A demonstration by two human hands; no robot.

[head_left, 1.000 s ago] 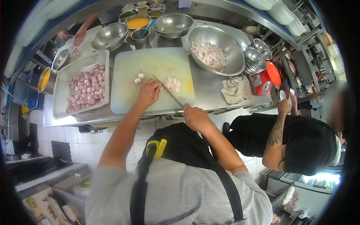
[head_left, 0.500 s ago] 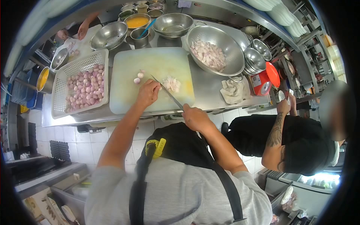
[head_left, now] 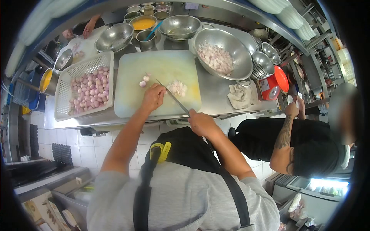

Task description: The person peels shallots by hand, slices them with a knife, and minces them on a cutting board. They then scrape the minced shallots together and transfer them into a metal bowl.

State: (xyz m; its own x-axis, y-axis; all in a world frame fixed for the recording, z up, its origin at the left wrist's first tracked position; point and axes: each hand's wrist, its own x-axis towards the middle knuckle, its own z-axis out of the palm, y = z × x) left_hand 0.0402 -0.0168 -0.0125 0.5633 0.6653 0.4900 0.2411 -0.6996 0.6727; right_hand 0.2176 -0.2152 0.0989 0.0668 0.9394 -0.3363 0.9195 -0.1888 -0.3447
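Note:
My right hand [head_left: 202, 123] grips the handle of a knife [head_left: 178, 101], whose blade slants up and left over the cutting board [head_left: 129, 94]. At the blade's far part, my left hand [head_left: 154, 97] is closed with its fingers bunched; whatever they pinch is hidden. Just right of the blade lies a small pile of cut shallots [head_left: 178, 88]. A few peeled shallots [head_left: 143, 83] rest on the board beyond my left hand. To the left stands a white basket [head_left: 64, 81] full of peeled shallots [head_left: 90, 89].
A large steel bowl [head_left: 243, 54] of cut shallots stands at the back right. Near it are a cloth [head_left: 241, 95] and a red scale [head_left: 268, 87]. Steel bowls [head_left: 179, 26] line the back. One co-worker [head_left: 287, 142] stands at right; another's hands [head_left: 89, 29] work at back left.
The view has shifted slightly. My left hand stays closed beside the blade, and my right hand keeps hold of the knife with little visible movement.

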